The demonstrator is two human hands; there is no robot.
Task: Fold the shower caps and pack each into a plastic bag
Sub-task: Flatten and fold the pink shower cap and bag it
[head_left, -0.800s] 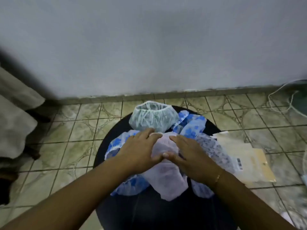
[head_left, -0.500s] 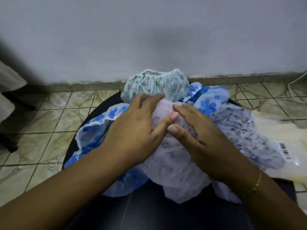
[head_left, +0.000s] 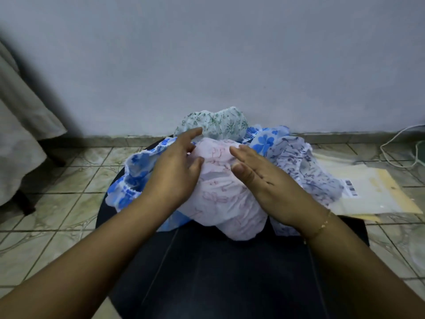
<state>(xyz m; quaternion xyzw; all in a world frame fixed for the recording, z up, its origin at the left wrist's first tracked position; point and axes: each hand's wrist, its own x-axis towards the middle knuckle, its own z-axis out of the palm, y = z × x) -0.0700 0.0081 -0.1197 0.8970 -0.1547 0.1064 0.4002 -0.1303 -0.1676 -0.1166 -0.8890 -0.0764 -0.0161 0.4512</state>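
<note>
A pale pink shower cap [head_left: 220, 194] lies on top of a heap of caps on a round black stool [head_left: 207, 261]. My left hand [head_left: 174, 166] rests on its left side with fingers straight and spread. On its right side my right hand [head_left: 259, 178] lies flat with fingers extended. Behind sits a green-patterned cap [head_left: 218, 123]. A blue-flowered cap [head_left: 135, 173] spreads to the left and shows again at the back right. A navy-sprigged white cap [head_left: 305, 171] lies at the right. Clear plastic bags [head_left: 368, 187] with a barcode label lie at the stool's right.
A grey wall [head_left: 207, 54] stands close behind the stool. Tiled floor [head_left: 57, 203] surrounds it. Pale fabric [head_left: 20, 134] hangs at the left over a dark furniture leg. A white cable [head_left: 400, 146] runs along the floor at the far right.
The camera has moved closer and lower. My two hands have drawn a little apart on the pink cap, and their fingers have straightened.
</note>
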